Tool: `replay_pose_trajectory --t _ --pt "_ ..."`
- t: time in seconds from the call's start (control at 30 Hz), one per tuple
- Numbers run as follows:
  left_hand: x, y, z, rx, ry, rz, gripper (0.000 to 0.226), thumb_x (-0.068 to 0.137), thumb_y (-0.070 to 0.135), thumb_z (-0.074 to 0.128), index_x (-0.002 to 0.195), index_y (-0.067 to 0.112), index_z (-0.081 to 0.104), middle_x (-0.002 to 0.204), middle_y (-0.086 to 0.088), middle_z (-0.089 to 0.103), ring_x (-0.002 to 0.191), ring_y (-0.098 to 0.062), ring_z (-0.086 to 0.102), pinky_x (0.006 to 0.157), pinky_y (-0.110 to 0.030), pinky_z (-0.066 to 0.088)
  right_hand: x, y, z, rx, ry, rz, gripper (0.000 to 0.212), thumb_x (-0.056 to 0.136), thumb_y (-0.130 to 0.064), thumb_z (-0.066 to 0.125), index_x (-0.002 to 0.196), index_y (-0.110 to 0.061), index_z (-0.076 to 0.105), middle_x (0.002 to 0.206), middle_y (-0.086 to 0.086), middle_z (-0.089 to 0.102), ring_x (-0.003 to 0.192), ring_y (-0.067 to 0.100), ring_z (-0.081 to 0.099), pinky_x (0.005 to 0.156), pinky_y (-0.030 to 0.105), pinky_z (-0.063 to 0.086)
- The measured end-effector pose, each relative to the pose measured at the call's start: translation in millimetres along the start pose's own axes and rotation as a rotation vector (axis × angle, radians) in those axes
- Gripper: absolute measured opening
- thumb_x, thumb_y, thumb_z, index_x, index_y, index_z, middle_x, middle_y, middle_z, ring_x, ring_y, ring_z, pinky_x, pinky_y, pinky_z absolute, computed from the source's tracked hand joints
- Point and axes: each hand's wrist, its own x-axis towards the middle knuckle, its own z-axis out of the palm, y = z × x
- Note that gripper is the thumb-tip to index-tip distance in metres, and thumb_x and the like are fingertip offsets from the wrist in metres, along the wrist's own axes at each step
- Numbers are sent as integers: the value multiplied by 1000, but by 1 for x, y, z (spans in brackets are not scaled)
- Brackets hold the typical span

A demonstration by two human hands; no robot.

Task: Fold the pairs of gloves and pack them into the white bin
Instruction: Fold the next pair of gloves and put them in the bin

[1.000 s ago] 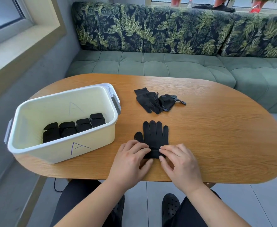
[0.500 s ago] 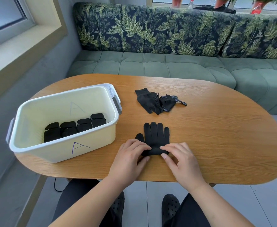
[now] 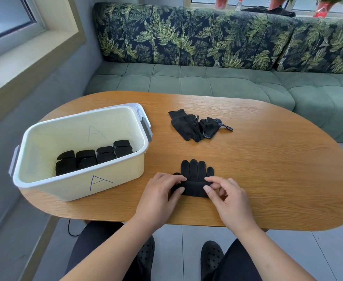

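Glove pair (image 3: 196, 179) lies flat on the worktop (image 3: 267, 169), its rolled cuff end caught between both sets of fingers: the left hand (image 3: 158, 191) pinches the roll's left end, the right hand (image 3: 227, 197) pinches its right end with thumb and forefinger. Glove tips point away beyond the fingers. Farther off lies a loose, crumpled pair (image 3: 197, 125). Left of the fingers stands the white bin (image 3: 81, 183), marked "A", holding four folded bundles (image 3: 93, 157). The left palm hides part of the roll.
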Motion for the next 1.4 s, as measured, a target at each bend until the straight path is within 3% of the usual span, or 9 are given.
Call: replay_pose_trajectory --t 0.17,0.33,0.53,0.63,0.7,0.8,1.1,1.27,1.4 --pt "1 -6 9 115 65 28 28 105 35 65 132 28 70 124 12 64 122 -14 53 102 -39 50 -4 0 1 -160 17 -111 24 105 -33 64 126 -34 76 99 -20 57 97 10 56 79 32 52" --pt "-1 -5 10 210 48 174 34 107 23 64 141 24 67 147 9 59 139 -18 50 109 -40 46 -5 -1 6 -340 62 -164 29 107 -40 60 129 -30 76 106 -14 52 100 12 50 78 34 51" --pt "-8 -5 18 263 43 241 34 108 36 59 136 22 72 145 9 65 136 -17 57 107 -41 49 -7 -3 9 -493 74 -150 29 109 -38 57 128 -30 77 113 -11 55 103 16 50 80 37 48" --pt "-9 -4 20 329 47 248 37 108 41 58 136 21 73 146 7 66 138 -20 57 108 -43 48 -9 -5 9 -554 71 -174 35 108 -39 53 131 -27 76 126 -7 60 114 20 53 87 40 49" --pt "-9 -2 20 369 47 248 39 107 43 57 135 20 73 145 5 67 138 -22 57 108 -43 47 -11 -5 8 -553 49 -255 36 106 -37 56 136 -23 73 136 -7 62 122 22 54 95 42 48" --pt "-8 0 19 406 51 245 41 106 44 57 135 19 73 144 4 68 139 -25 57 109 -44 47 -12 -3 10 -525 17 -319 35 105 -37 60 134 -24 75 136 -12 68 123 19 58 96 41 48" --pt "-4 -5 16 260 -37 208 41 106 40 60 142 21 66 150 10 59 152 -13 41 120 -39 40 -7 -1 5 -424 -94 -212 47 92 -39 73 138 -32 69 138 -25 59 130 9 51 104 38 46" --pt "-4 -7 15 187 -18 173 34 107 33 62 140 23 67 145 12 64 148 -10 46 118 -38 42 -4 -3 2 -341 -108 -142 49 91 -32 75 138 -39 66 135 -33 55 128 4 46 107 35 43" --pt "-4 -6 11 158 -26 142 36 105 39 64 139 27 66 141 16 66 146 -8 46 118 -36 42 -2 -3 0 -266 -78 -100 46 92 -24 77 135 -40 69 129 -34 61 125 5 49 105 38 46"
